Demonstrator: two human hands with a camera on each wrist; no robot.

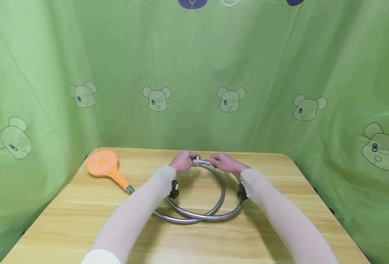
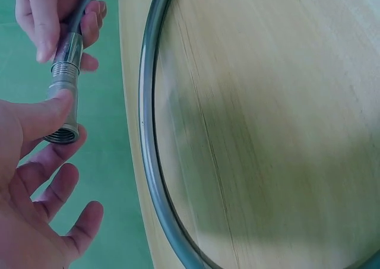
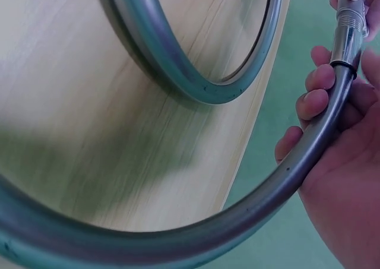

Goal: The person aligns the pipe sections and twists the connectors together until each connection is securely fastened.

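Note:
My left hand [image 1: 182,160] pinches a grey metal threaded connector [image 2: 62,86] between thumb and index finger; the other fingers are spread below. Its near end shows an open, threaded bore. The connector's other end meets the chrome end nut [image 2: 68,49] of a shower hose, with screw threads showing between them. My right hand [image 1: 225,162] wraps its fingers around the grey shower hose [image 3: 314,135] just behind that nut. Both hands are held close together over the far part of the table. From there the hose curves down in loops.
An orange shower head [image 1: 102,163] lies on the left of the wooden table [image 1: 82,227], joined to the hose's other end. The hose loops [image 1: 223,190] spread over the middle, below the hands. A green curtain [image 1: 194,124] surrounds the table's back and sides.

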